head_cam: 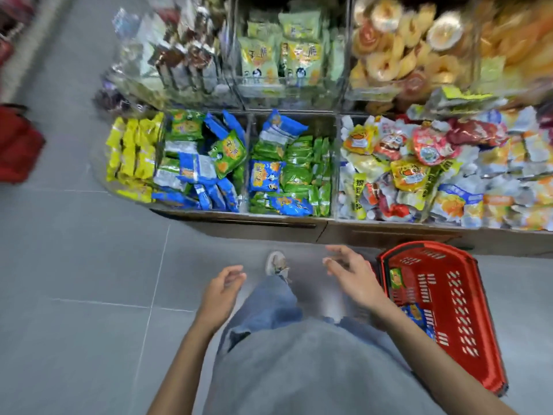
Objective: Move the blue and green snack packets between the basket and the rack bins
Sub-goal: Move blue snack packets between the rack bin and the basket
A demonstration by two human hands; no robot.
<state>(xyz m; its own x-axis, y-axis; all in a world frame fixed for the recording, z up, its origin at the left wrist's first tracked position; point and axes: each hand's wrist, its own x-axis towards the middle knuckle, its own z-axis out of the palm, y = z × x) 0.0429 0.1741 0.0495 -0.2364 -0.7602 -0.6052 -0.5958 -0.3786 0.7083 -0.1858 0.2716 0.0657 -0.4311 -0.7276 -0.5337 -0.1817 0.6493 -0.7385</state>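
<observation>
Evidently neither of the hands carries anything. The left hand [223,290] has its fingers loosely curled on nothing, and the right hand [350,274] has its fingers spread and relaxed. Both are held out in front of the body above the floor, which reads as a pause between one packet and the next. The red basket [466,313] stands on the floor just beside the right hand, probably set there so it can be reached without a step. Inside it a green packet [396,278] lies against the wall nearest that hand, and a blue packet [414,314] lies closer to the person, partly hidden by the forearm. The rack bins [247,175] lie ahead, well apart from both hands. One holds a blue and green jumble [203,157]; its neighbour holds mostly green packs [299,172] with a few blue among them, so the sorting looks unfinished.
</observation>
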